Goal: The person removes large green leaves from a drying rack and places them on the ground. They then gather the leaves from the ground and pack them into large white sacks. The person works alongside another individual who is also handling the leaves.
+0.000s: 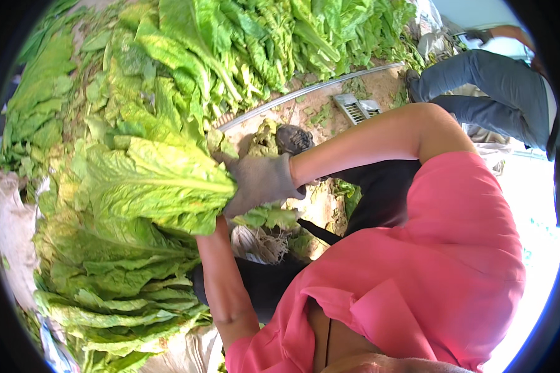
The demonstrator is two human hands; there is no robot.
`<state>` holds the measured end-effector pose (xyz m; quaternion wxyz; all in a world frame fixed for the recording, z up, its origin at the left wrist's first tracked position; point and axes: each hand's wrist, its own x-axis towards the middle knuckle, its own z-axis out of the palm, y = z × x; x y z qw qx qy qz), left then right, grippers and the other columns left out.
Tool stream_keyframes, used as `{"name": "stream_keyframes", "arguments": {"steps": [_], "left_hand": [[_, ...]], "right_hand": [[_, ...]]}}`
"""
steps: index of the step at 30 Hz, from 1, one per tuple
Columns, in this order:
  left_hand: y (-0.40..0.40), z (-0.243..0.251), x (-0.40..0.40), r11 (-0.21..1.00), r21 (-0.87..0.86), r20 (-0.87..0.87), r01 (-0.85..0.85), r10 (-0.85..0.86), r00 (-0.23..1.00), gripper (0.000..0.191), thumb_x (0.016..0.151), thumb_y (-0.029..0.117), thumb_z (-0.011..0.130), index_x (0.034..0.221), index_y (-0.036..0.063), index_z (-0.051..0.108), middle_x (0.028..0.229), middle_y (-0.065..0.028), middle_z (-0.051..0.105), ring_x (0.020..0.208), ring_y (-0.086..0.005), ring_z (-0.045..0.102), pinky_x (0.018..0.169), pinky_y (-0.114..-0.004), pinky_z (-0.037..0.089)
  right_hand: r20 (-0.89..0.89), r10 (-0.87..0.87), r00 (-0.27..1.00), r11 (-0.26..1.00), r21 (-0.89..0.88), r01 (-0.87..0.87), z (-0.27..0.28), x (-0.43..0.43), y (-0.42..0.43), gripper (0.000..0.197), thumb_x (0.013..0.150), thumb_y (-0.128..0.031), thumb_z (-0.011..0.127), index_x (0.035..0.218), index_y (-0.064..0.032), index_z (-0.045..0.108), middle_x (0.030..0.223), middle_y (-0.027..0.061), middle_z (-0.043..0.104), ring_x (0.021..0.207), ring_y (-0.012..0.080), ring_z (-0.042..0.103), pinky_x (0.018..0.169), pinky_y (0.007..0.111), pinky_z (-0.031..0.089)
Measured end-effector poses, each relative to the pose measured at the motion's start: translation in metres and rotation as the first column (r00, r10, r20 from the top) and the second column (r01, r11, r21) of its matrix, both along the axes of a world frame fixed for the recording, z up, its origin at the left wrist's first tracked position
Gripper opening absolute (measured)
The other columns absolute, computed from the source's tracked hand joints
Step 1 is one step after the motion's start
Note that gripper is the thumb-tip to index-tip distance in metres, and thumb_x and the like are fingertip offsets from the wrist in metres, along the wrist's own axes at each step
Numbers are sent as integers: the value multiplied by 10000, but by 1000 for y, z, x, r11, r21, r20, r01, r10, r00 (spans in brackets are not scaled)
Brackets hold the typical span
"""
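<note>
My right hand (261, 184), in a grey knit glove, is closed around the stem end of a bunch of broad yellow-green leaves (163, 182), which look like tobacco. The leaf tips fan out to the left. My left forearm (224, 279) reaches up under this bunch. The left hand itself is hidden behind the leaves, so its grip does not show. Below the bunch lies a layered pile of similar leaves (126, 298), beside my left knee. A frayed bundle of pale fibre or sacking (261, 242) rests between my legs.
A large heap of greener leaves (261, 46) lies ahead, edged by a metal rail (308, 88). A slotted metal piece (354, 109) sits on the dirt floor near my dark shoe (295, 139). Pale sacking (16, 233) lies left. Another person's trousers (490, 88) appear at upper right.
</note>
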<state>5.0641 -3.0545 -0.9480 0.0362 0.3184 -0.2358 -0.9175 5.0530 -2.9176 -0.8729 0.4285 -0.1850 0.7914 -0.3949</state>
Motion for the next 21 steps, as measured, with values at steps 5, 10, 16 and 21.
{"name": "stream_keyframes", "arguments": {"steps": [5, 10, 16, 21], "left_hand": [[-1, 44, -24, 967, -247, -136, 53, -89, 987, 476, 877, 365, 423, 1194, 11, 456, 1207, -170, 486, 1096, -303, 472, 943, -453, 384], [30, 119, -100, 892, -445, -396, 80, -276, 876, 502, 883, 359, 419, 1226, -8, 427, 1244, -183, 460, 1132, -307, 450, 969, -460, 365], [96, 183, -201, 831, -528, -563, 173, -495, 662, 535, 890, 352, 415, 1264, -30, 392, 1288, -199, 428, 1175, -313, 423, 999, -467, 341], [84, 53, -188, 769, -542, -208, 337, -512, 833, 514, 864, 272, 510, 1253, -50, 411, 1159, -232, 529, 1057, -306, 535, 907, -421, 438]], "right_hand": [[-319, -64, 945, 998, -48, 51, 53, -16, 10, 903, 676, -340, 724, 1333, 35, 231, 1098, 217, 568, 948, 287, 603, 814, 344, 482], [-556, -218, 802, 961, -265, 78, 107, -57, 55, 896, 667, -276, 740, 1350, -2, 230, 1128, 180, 559, 954, 245, 606, 819, 317, 481], [-742, -569, 355, 822, -520, 230, 136, -118, 119, 801, 642, -334, 747, 1270, -41, 345, 949, 180, 634, 858, 297, 638, 796, 357, 510], [-645, -718, 263, 695, -640, 327, 74, -181, 184, 712, 700, -296, 695, 1252, 19, 371, 905, 188, 627, 868, 234, 608, 808, 330, 486]]}}
